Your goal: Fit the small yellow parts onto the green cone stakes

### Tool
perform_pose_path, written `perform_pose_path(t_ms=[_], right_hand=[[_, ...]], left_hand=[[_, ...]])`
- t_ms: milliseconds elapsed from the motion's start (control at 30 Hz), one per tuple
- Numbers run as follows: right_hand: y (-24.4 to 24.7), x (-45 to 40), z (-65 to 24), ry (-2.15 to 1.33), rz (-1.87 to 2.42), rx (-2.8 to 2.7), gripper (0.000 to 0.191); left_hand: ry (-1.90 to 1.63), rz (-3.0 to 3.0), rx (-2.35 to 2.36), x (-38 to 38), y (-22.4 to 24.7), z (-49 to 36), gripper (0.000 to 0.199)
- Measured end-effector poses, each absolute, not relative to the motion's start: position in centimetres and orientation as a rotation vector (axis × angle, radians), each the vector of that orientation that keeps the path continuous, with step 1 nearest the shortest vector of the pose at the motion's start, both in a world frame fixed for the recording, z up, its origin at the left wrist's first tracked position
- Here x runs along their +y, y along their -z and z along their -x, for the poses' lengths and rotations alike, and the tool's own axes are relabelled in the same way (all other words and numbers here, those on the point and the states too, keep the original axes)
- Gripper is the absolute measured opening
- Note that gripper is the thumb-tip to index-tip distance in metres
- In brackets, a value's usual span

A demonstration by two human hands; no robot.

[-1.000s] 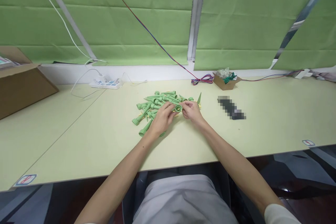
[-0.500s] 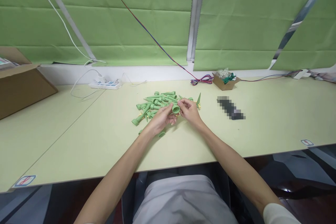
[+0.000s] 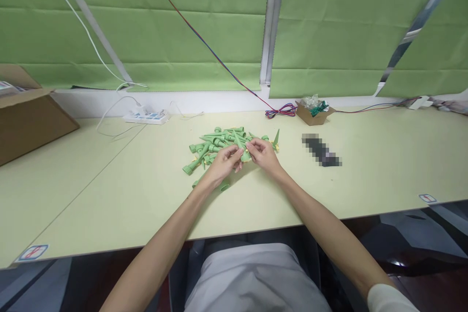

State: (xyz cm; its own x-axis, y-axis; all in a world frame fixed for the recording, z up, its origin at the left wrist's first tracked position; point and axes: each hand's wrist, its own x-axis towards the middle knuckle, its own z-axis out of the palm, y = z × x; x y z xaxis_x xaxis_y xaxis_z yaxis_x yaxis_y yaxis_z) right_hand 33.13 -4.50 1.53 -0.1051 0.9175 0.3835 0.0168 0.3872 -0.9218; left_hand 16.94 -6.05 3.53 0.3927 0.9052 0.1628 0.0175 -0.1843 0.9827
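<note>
A green plastic watering spike [image 3: 238,139] is pinched in my left hand [image 3: 224,163], with its point tilted up and away from me. My right hand [image 3: 263,155] is closed at the spike's wider end, its thumb and fingertip together on what looks like a small yellow piece [image 3: 247,150]. Just behind both hands lies a loose pile of similar green spikes [image 3: 215,141] with yellow bits among them. Another green spike [image 3: 224,185] lies on the table below my left wrist, partly hidden by it.
A white power strip [image 3: 146,117] with cables sits at the back left, and a cardboard box [image 3: 32,122] stands at the far left. A small carton [image 3: 313,114] and coiled wire [image 3: 281,111] are at the back. A blurred-out dark object [image 3: 321,150] lies right of my hands.
The spike in my left hand has turned: its open round end faced me before, and now its point shows, slanting upward. My hands stay close together in nearly the same place.
</note>
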Motion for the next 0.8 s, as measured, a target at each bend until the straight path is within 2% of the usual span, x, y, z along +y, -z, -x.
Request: perform_pose_path(t_ms=[400, 567, 800], right_hand=[[-0.9, -4.0, -33.1, -0.971, 0.914, -1.415, 0.047], [-1.2, -4.5, -32.5, -0.899, 0.905, -1.363, 0.042], [-1.8, -5.9, -32.0, -0.721, 0.906, -1.501, 0.032]], left_hand=[[-1.136, -2.119, 1.094, -5.8, -3.0, -16.8, 0.032], [-1.134, -1.884, 1.039, -5.6, -2.9, -17.2, 0.032], [-1.214, -1.593, 0.957, -5.1, -2.5, -17.3, 0.044]])
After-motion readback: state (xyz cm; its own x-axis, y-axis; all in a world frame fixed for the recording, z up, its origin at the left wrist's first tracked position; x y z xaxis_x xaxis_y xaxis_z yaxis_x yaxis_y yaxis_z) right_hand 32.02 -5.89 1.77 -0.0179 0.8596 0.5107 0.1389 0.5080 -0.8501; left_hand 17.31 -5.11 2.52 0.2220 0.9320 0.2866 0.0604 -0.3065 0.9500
